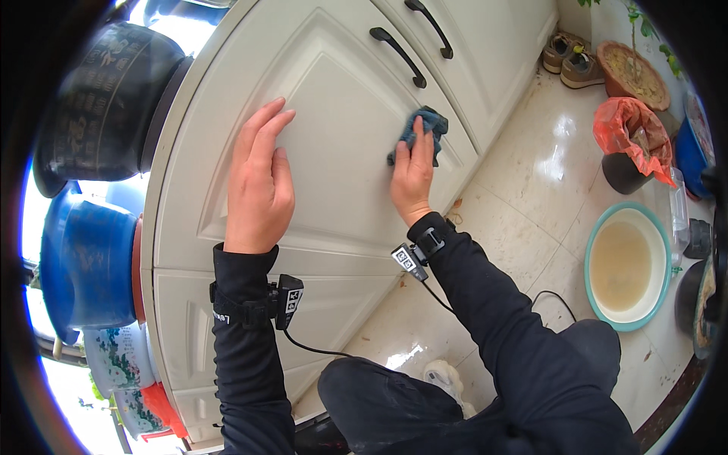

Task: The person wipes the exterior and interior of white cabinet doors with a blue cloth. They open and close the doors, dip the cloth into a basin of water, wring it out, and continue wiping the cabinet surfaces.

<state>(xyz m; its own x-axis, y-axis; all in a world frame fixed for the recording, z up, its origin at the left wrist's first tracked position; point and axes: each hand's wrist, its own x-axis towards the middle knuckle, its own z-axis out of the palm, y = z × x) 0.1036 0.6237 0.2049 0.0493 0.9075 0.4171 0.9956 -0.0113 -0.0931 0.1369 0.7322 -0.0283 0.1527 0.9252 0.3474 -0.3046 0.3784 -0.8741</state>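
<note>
A white panelled cabinet door [341, 187] with a black curved handle [400, 56] fills the middle of the view. My right hand [414, 170] presses a dark blue cloth [426, 133] against the door's right part, below the handle. The cloth is crumpled under my fingers. At the left part of the door, my left hand [263, 176] holds nothing, its fingers extended and the thumb slightly apart; whether it touches the panel, I cannot tell. Both wrists carry strapped devices with cables.
Cloudy water stands in a teal-rimmed basin [590, 244] on the tiled floor at right. Behind it are a pot with a red plastic bag [614, 122], a terracotta planter [660, 94] and shoes [580, 71]. Large pots, including a blue one [94, 261], line the cabinet top.
</note>
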